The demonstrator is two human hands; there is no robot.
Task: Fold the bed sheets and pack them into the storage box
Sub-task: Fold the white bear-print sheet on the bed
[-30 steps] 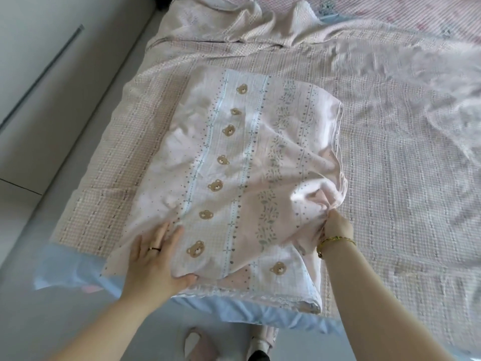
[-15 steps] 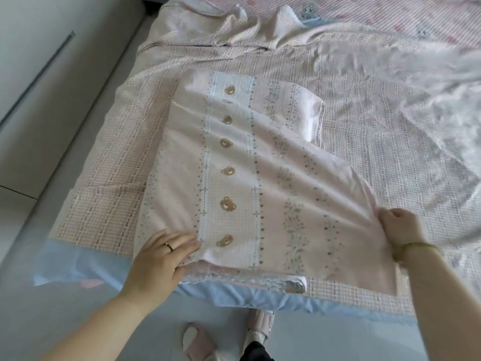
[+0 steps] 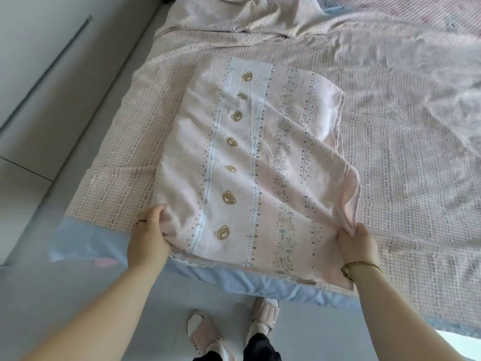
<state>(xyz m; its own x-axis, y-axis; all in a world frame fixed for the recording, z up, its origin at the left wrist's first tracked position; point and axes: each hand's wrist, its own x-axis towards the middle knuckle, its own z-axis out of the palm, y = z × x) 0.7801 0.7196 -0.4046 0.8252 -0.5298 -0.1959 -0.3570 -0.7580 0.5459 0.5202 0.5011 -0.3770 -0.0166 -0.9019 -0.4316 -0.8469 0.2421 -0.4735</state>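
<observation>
A folded pink bed sheet (image 3: 250, 162), printed with a column of bear faces, is laid on the checked-covered bed (image 3: 406, 183), close to its near edge. The sheet's near left corner is gripped by the left hand (image 3: 148, 237), with the fingers curled round the cloth. The near right corner is pinched by the right hand (image 3: 358, 246), where the upper layer is raised in a loose fold. A gold bracelet (image 3: 361, 267) is worn on the right wrist.
</observation>
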